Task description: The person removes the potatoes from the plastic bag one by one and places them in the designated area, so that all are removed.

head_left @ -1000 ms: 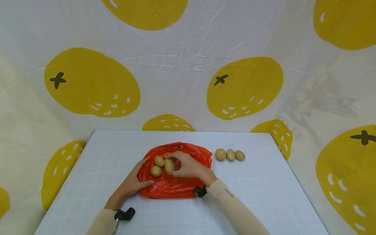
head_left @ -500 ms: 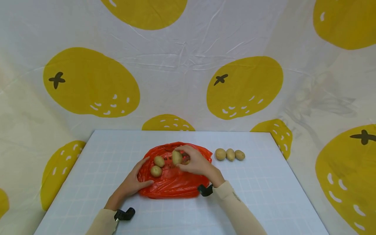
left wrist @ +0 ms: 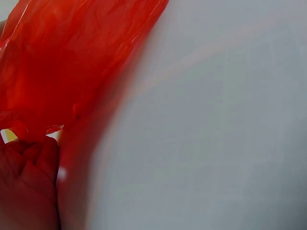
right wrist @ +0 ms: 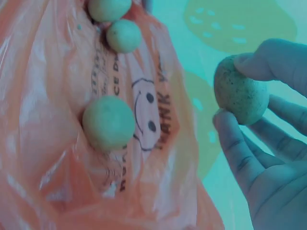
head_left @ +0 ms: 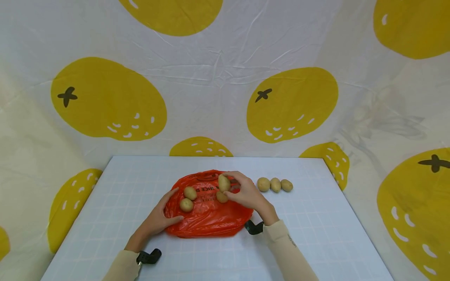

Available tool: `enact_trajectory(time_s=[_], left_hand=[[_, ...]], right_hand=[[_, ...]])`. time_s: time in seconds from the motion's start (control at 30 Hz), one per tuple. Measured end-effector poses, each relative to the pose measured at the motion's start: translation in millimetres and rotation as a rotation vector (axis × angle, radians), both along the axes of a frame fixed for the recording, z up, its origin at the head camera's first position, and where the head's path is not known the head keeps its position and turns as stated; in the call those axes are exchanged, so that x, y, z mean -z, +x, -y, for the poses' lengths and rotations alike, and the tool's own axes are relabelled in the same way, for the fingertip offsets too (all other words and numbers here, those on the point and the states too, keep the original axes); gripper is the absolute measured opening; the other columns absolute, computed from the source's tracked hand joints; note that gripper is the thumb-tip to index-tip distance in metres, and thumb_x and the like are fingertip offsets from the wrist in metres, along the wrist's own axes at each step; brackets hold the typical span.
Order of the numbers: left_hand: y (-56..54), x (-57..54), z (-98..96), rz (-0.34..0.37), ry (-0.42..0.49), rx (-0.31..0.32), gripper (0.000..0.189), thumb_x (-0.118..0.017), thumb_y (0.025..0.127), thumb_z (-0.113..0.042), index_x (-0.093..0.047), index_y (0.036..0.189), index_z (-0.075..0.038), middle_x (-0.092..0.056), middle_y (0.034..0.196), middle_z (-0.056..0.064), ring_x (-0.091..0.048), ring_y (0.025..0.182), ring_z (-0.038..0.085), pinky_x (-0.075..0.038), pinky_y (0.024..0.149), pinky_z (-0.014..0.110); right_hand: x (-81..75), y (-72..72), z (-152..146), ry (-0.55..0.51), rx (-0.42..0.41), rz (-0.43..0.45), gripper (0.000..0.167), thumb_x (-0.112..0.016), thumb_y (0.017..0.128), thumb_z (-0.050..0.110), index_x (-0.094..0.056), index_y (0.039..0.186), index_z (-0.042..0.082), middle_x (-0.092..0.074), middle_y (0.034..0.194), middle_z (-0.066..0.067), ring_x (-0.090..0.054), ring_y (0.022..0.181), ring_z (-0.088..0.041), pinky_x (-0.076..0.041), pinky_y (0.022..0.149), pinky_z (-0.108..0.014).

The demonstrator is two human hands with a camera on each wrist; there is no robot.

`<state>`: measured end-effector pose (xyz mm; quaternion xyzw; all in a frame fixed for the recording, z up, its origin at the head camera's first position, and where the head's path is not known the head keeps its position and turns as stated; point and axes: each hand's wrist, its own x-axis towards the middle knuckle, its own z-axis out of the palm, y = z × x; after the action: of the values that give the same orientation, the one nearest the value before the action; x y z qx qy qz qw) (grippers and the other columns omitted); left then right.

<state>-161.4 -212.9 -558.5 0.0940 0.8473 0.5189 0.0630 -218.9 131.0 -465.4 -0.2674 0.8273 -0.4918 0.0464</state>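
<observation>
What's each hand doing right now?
Left hand: open, touching the red bag.
Right hand: closed, holding a potato.

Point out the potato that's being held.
It's the potato pinched by the right hand; three others lie on the red bag, and three more sit in a row beside it.

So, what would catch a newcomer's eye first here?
Probably the bright red bag spread on the pale table, with three potatoes lying on it. Next, the person's right grip, at the bag's right side, holding another potato. Behind, huge yellow fruit-like prints dot the backdrop.
</observation>
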Motion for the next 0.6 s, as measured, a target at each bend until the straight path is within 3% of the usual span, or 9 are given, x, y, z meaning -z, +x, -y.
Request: enact_trajectory(time_s=[0.3, 0.6], left_hand=[[0.7, 0.3, -0.3, 0.011, -0.014, -0.007, 0.100, -0.086, 0.083, -0.031, -0.025, 0.163, -0.022, -0.024, 0.168, 0.017, -0.024, 0.154, 0.046, -0.028, 0.118, 0.071], [-0.6, 1.8, 0.3, -0.011, -0.013, 0.003, 0.100, -0.086, 0.083, -0.030, -0.026, 0.163, -0.020, -0.024, 0.168, 0.017, -0.023, 0.154, 0.046, -0.026, 0.118, 0.072]], right_hand=[[0.8, -4.5, -26, -0.076, 0.047, 0.005, 0.061, -0.080, 0.088, 0.004, -0.054, 0.144, 0.009, -0.055, 0.147, -0.015, -0.062, 0.129, -0.038, -0.055, 0.100, -0.053], [-7.6, -2.8, -47, -0.033, 0.124, -0.047, 0.062, -0.080, 0.087, 0.002, -0.054, 0.143, 0.004, -0.056, 0.144, -0.018, -0.068, 0.117, -0.040, -0.059, 0.095, -0.050]])
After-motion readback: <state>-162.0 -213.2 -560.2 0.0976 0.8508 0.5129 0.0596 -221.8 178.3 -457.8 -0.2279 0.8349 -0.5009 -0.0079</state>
